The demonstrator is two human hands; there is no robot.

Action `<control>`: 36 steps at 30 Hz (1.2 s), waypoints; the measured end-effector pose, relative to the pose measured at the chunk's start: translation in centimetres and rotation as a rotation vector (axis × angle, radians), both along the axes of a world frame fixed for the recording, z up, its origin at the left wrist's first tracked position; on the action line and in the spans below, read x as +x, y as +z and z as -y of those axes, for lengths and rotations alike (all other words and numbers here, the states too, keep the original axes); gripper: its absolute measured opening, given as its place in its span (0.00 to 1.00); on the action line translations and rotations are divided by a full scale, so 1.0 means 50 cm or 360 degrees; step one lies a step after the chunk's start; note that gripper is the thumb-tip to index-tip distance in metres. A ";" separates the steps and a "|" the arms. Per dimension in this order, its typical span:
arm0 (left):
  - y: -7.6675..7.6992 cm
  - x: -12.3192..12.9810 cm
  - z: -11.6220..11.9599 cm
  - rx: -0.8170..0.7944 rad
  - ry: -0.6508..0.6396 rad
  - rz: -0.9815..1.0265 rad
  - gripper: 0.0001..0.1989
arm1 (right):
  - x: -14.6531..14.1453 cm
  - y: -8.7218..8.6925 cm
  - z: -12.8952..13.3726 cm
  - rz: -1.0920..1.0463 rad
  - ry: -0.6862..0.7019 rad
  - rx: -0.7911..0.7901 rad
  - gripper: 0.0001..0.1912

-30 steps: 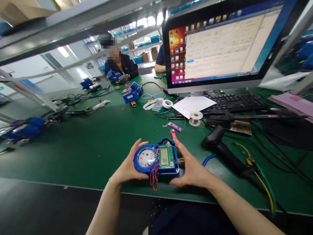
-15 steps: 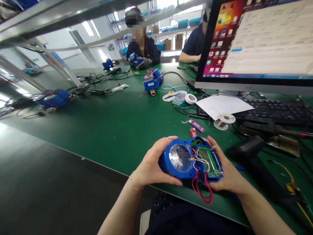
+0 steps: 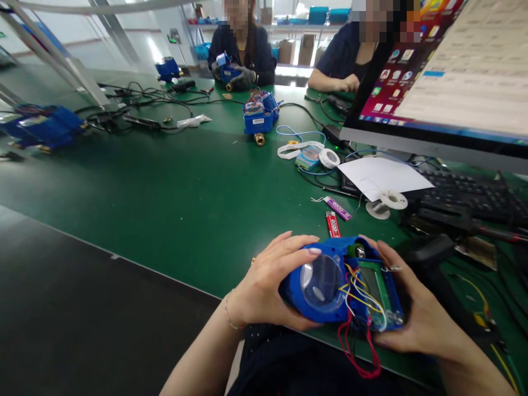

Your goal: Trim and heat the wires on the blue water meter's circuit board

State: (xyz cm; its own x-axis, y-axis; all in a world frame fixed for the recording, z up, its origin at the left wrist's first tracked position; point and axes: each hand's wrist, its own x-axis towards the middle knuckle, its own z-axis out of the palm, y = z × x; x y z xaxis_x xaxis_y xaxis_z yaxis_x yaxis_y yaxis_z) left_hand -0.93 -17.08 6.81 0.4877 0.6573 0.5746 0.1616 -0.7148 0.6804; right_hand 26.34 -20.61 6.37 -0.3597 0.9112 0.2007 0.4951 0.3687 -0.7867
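Note:
A blue meter housing [image 3: 292,286] is held between both hands above the front edge of the green table [image 3: 185,209]. My left hand [image 3: 268,286] grips its round part, which has a clear domed window [image 3: 324,281]. Around the right side, where the housing stands open, my right hand [image 3: 424,308] is wrapped. In that open part lie a green circuit board with a display [image 3: 373,286] and yellow and white wires. Red wires [image 3: 365,366] hang down from it in a loop. Just beyond it lies a red lighter-like stick [image 3: 332,224].
A purple packet [image 3: 338,208], a wire spool [image 3: 385,203], white paper [image 3: 385,176], a keyboard [image 3: 466,190] and a monitor [image 3: 462,93] are at the right. Another blue meter [image 3: 258,118] stands further back. Cables and blue meters [image 3: 53,126] lie left. Two people sit across.
My hands and the meter appear lower and further right in the view. The left fingers now reach over the top of the round part. The camera view has tilted and shifted.

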 end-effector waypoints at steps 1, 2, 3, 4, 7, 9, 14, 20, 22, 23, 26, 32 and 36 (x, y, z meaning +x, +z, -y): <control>-0.004 0.000 0.002 0.0010 0.0007 0.0039 0.47 | -0.001 0.009 0.000 0.0068 0.0021 0.0020 0.50; -0.008 0.001 0.003 0.0010 0.0009 0.0063 0.46 | -0.002 0.020 0.001 0.0137 0.0044 0.0055 0.46; -0.012 0.001 0.004 0.0005 0.0007 0.0074 0.46 | -0.003 0.031 0.001 0.0198 0.0058 0.0101 0.42; -0.015 0.001 0.005 -0.0002 0.0002 0.0076 0.45 | -0.003 0.044 0.003 0.0241 0.0057 0.0155 0.38; -0.022 0.001 0.007 -0.0022 -0.0004 0.0077 0.46 | -0.002 0.076 0.006 0.0267 0.0028 0.0249 0.35; -0.024 0.000 0.007 -0.0031 -0.0004 0.0077 0.47 | -0.001 0.089 0.006 0.0208 0.0034 0.0258 0.36; -0.023 -0.006 0.004 0.0014 -0.0052 0.0031 0.47 | -0.004 0.086 -0.008 -0.0083 0.0075 0.0202 0.38; -0.031 -0.016 -0.001 -0.0188 -0.0033 0.0156 0.42 | -0.018 0.078 -0.028 -0.0314 0.0181 0.0064 0.38; -0.041 -0.019 -0.003 -0.0315 -0.0052 0.0250 0.41 | -0.024 0.077 -0.035 -0.0376 0.0207 0.0030 0.37; -0.046 -0.021 -0.004 -0.0361 -0.0059 0.0282 0.41 | -0.027 0.077 -0.038 -0.0403 0.0215 0.0011 0.38; -0.058 -0.025 -0.007 -0.0444 -0.0068 0.0298 0.40 | -0.036 0.078 -0.045 -0.0439 0.0232 -0.0052 0.39; -0.058 -0.039 -0.007 -0.0492 0.0017 0.0163 0.42 | -0.047 0.094 -0.058 -0.0320 0.0222 -0.0132 0.41; -0.055 -0.048 -0.005 -0.0595 0.0138 -0.0076 0.50 | -0.066 0.104 -0.062 -0.0310 0.0173 -0.0173 0.40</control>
State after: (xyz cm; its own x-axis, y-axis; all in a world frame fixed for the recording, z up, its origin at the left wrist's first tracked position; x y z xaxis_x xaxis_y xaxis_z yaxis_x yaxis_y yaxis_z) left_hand -3.35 -16.82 4.05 0.4417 0.8570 0.2654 0.2484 -0.4011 0.8817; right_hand 23.04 -17.52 11.57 -0.4211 0.8892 0.1789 0.2923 0.3198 -0.9013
